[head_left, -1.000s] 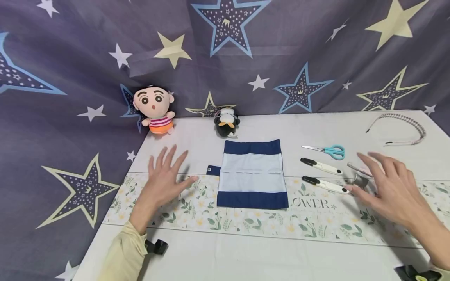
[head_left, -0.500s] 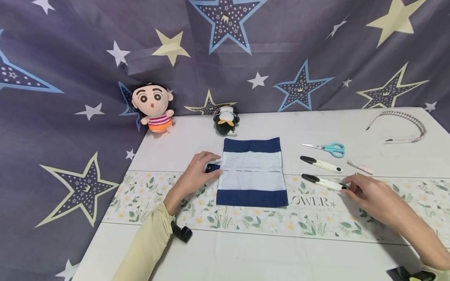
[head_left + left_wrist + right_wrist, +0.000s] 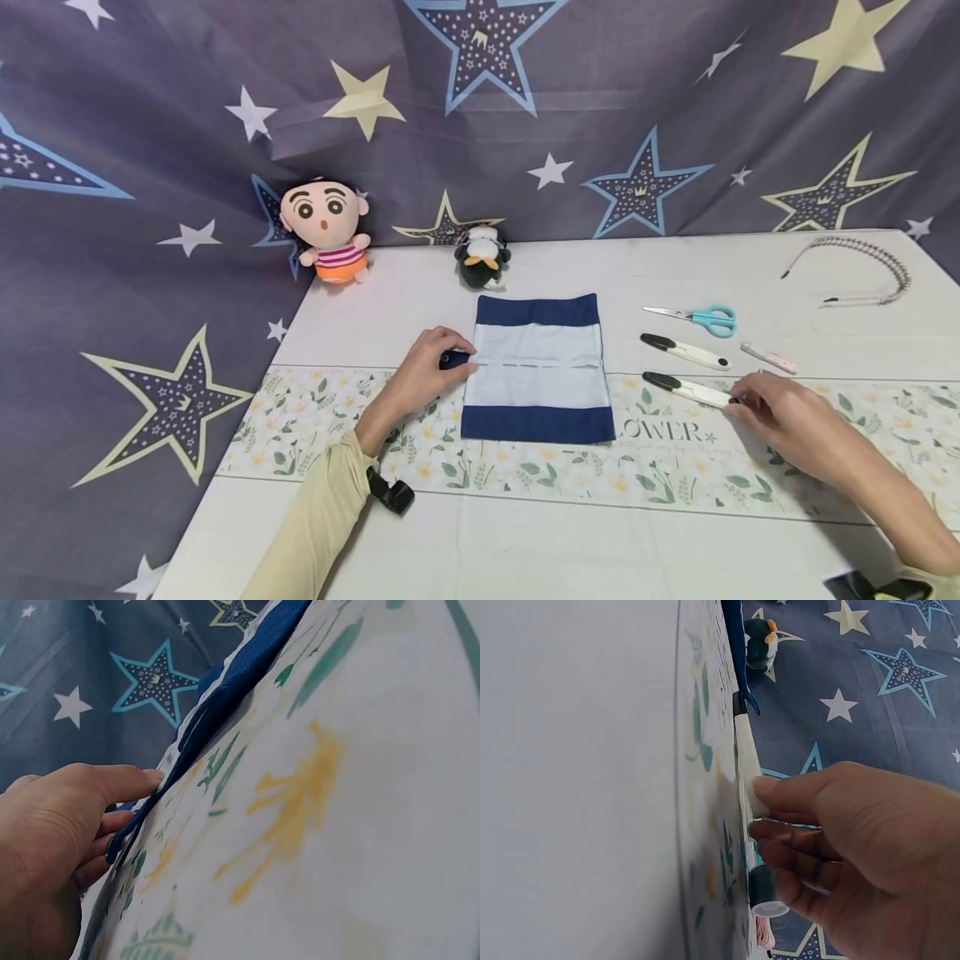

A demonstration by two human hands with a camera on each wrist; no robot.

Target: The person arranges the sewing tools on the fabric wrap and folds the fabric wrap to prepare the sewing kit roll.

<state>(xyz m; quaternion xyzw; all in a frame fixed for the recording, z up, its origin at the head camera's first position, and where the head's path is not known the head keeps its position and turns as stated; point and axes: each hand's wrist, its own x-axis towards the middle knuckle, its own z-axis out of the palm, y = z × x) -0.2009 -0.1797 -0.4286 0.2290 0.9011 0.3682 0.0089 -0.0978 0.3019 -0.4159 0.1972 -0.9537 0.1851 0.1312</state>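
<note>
A dark blue and pale fabric pouch (image 3: 538, 342) lies spread flat on the table. At its left edge, my left hand (image 3: 427, 371) holds the cloth with thumb and fingertips, around the blue snap tab (image 3: 452, 359). The left wrist view puts my thumb (image 3: 139, 778) on the fabric edge. My right hand (image 3: 787, 412) pinches the rear end of a slim white tool with a black cap (image 3: 686, 390), between thumb and fingers in the right wrist view. A thread spool (image 3: 767, 891) stands under those fingers, hidden in the head view.
Behind the white tool lie a similar black-capped tool (image 3: 684, 351), turquoise scissors (image 3: 693, 318) and a small pink-and-white item (image 3: 770, 357). A headband (image 3: 870, 250) sits far right. A boy plush doll (image 3: 330, 233) and a penguin toy (image 3: 482, 258) stand against the star curtain (image 3: 600, 83).
My left hand has come right and down from above the table to the pouch's edge. My right hand has lowered and closed on the white tool's end. Little differs over the last half second.
</note>
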